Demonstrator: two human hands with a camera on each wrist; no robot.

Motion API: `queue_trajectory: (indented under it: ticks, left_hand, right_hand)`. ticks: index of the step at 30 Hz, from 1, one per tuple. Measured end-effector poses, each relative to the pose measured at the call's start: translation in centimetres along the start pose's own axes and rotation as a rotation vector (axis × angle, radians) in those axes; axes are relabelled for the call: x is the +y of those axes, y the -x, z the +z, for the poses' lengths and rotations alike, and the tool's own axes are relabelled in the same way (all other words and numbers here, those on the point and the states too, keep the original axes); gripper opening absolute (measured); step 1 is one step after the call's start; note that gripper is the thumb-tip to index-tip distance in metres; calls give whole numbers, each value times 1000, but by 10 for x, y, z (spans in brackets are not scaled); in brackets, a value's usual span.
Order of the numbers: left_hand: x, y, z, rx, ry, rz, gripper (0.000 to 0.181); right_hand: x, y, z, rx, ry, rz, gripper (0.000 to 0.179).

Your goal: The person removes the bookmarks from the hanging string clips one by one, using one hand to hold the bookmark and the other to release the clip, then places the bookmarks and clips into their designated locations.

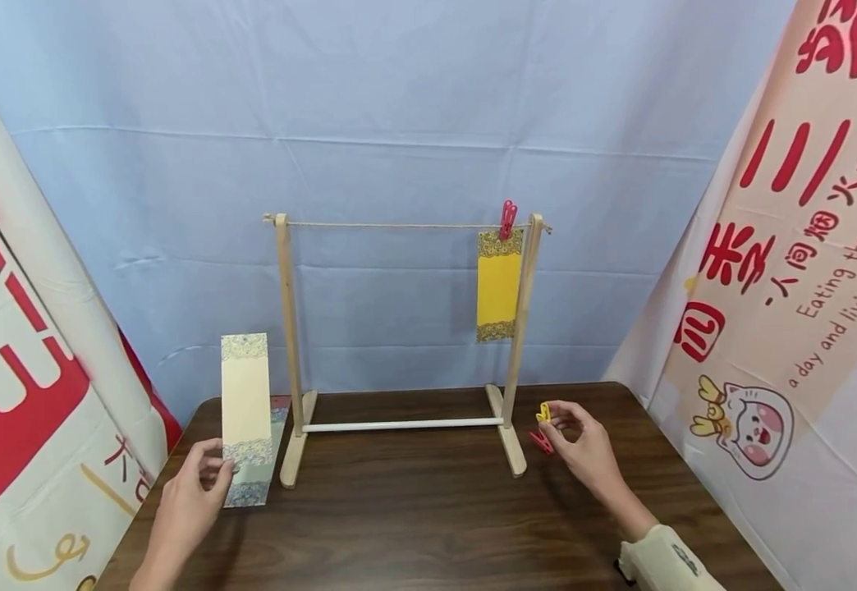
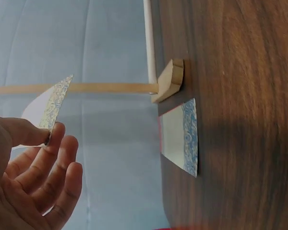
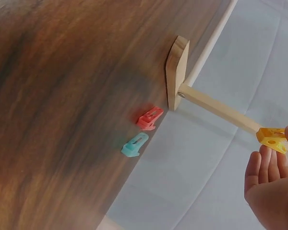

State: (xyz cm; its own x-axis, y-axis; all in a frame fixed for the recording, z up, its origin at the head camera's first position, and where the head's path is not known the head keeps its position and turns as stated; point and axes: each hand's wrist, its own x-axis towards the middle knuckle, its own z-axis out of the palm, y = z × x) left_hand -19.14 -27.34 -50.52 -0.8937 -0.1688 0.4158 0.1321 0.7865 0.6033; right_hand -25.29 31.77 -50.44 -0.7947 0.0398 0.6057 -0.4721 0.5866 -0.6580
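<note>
My left hand (image 1: pixel 188 497) pinches the lower edge of a cream paper bookmark (image 1: pixel 245 394) with patterned ends, held upright above the table. Behind it a pale blue-patterned bookmark (image 2: pixel 174 139) lies on the table, partly covered in the head view. Between thumb and fingers my right hand (image 1: pixel 584 443) pinches a yellow clothespin (image 3: pixel 272 139), raised right of the rack. A red clothespin (image 3: pixel 150 118) and a light blue clothespin (image 3: pixel 135 145) lie on the table below this hand. On the rack's string (image 1: pixel 391 225) hangs a yellow bookmark (image 1: pixel 498 289), clipped by another red clothespin (image 1: pixel 508 219).
The wooden rack (image 1: pixel 288 328) stands toward the back of the dark wood table (image 1: pixel 399 525), a white rod (image 1: pixel 402 425) joining its feet. Light blue cloth (image 1: pixel 399 98) hangs behind. Printed banners (image 1: pixel 783 271) flank the table on both sides.
</note>
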Motion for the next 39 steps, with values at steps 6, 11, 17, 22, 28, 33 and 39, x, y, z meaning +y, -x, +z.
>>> queue_trajectory:
  ticks: [6,11,17,22,28,33,39]
  left_hand:
    - [-10,0,-2,-52,-25,-73,37]
    - [-15,-1,-4,-108,-35,-108,37]
    - [-24,-1,-5,-191,-39,-125,39]
    - [-28,0,-5,-247,-46,-150,41]
    - [-33,2,-5,-267,-40,-154,40]
    - [-40,2,-3,-291,-48,-161,41]
    - [-47,3,-3,-309,-53,-170,41]
  right_hand:
    - [4,3,-1,-26,63,33,30]
    - [11,6,-3,-45,100,77,29]
    - [17,8,-5,-73,121,119,28]
    - [21,10,-6,-90,141,135,27]
    - [24,10,-9,-132,175,188,27]
    - [28,14,-11,-178,218,260,27]
    - [33,17,-11,-220,242,295,27]
